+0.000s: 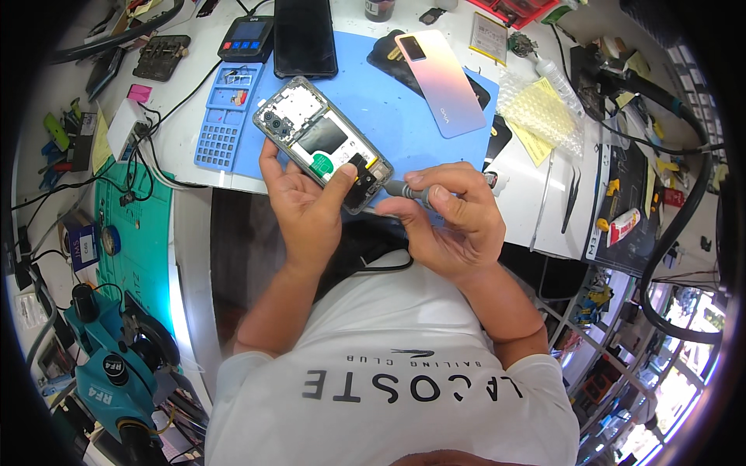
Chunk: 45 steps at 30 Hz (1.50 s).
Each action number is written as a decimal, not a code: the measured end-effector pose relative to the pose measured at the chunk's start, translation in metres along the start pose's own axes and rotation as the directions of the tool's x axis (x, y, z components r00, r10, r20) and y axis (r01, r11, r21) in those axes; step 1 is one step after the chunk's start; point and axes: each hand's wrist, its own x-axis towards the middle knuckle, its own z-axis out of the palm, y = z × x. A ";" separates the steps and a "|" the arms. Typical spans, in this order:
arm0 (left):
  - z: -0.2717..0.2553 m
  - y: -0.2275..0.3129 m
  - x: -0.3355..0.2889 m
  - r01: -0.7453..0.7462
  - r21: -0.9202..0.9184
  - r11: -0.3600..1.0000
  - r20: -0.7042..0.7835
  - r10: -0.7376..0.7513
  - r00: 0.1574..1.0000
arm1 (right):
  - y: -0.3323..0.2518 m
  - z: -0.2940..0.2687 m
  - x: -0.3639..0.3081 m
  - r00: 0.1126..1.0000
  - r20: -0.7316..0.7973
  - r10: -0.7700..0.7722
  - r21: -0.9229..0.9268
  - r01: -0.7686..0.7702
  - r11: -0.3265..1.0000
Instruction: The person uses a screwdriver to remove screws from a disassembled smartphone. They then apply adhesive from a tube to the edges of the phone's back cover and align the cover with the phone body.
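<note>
An opened smartphone (291, 138) lies tilted in my left hand (305, 210), its back off and its inner parts bare. The left thumb presses on the dark part near its lower end, and the fingers support it from below and along its left edge. My right hand (464, 225) grips a tool with a grey handle, which looks like a screwdriver (399, 189). Its front end meets the phone's lower right edge; the tip cannot be made out. Beyond the hands, a pink-peach phone back cover (447, 89) rests on the blue mat (361, 116).
At the mat's far left are a black phone (305, 39) and a blue parts tray (220, 124). Bubble wrap (540, 113) and tweezers (573, 200) lie to the right. A teal microscope (124, 377) stands low on the left. A thick black cable (688, 252) curves down the right side.
</note>
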 end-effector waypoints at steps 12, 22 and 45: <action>0.000 0.001 0.000 0.009 -0.014 1.000 0.004 -0.009 1.000 | -0.001 0.003 0.008 0.997 -0.049 0.052 -0.044 -0.054 0.998; -0.001 0.000 0.000 0.010 -0.011 1.000 0.007 -0.010 1.000 | -0.001 0.005 0.002 0.991 -0.044 0.126 0.104 -0.121 0.987; -0.001 0.001 0.000 0.009 -0.019 1.000 0.005 -0.009 1.000 | 0.006 -0.007 -0.004 0.998 0.055 0.023 0.012 -0.024 1.000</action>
